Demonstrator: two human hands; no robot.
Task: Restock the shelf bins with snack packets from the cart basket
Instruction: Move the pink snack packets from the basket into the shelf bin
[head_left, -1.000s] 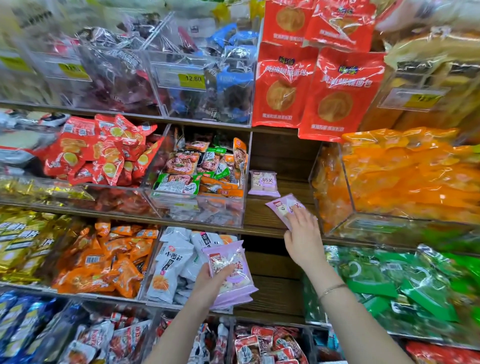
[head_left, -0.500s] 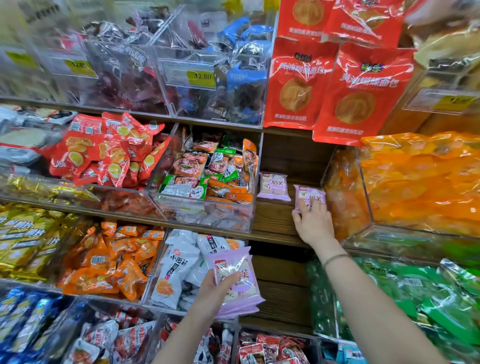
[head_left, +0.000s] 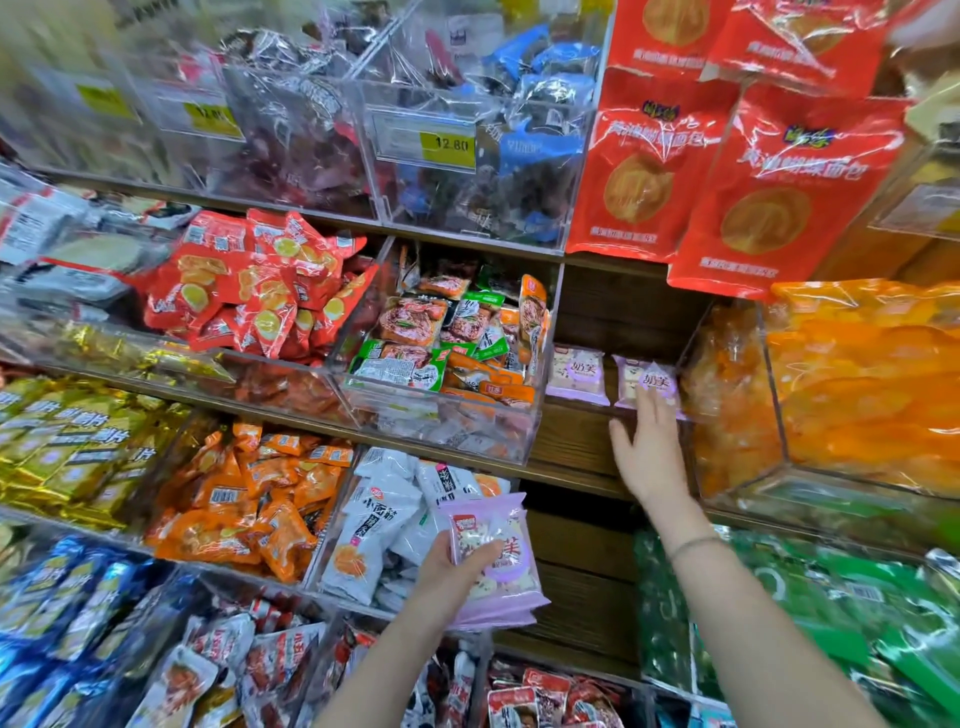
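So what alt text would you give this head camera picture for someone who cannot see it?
A person's right hand rests open against a lilac snack packet on a wooden shelf, beside a matching packet. The left hand holds a stack of lilac packets before clear bins of snacks.

Yellow price tag (head_left: 448, 145) on a clear upper bin reads "12.80"; purple packet (head_left: 647, 383) on the shelf reads "奶芙".

yellow price tag (head_left: 448, 145), thin bracelet (head_left: 693, 545), wooden shelf backing (head_left: 618, 312)
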